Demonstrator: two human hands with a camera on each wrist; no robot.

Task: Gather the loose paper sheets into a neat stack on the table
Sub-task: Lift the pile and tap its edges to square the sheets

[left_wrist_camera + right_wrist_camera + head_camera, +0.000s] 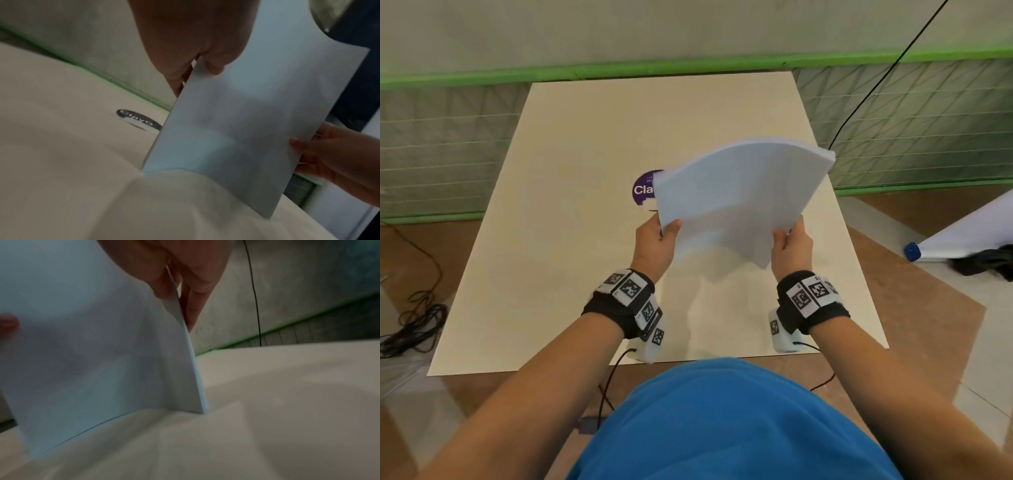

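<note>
Two hands are engaged on one bundle, and we record both as gripping it. The left hand (654, 245) pinches the near left edge of the paper sheets (736, 195), thumb on the upper face and fingers behind. The right hand (791, 248) takes the opposite near edge in the same manner. We judge this two-sided grip is chosen to keep the sheets from sliding apart while they are squared.

The bundle stands tilted on edge over the bench (571, 164), its upper part bowing away from the person. In the right wrist view the lowest corner sits at or just above the surface; we cannot tell whether it touches. We judge the upright hold serves to tap the lower edges level against the bench. The far edge, seen from the head view, shows the sheets already closely aligned.

Beyond the bundle, a purple round sticker (644, 188) lies on the bench, partly hidden by the paper. We see no other loose sheet on the bench. We assess the gathering as nearly complete, with laying the stack flat still outstanding. The risk we note is sheets fanning if either pinch slackens.
</note>
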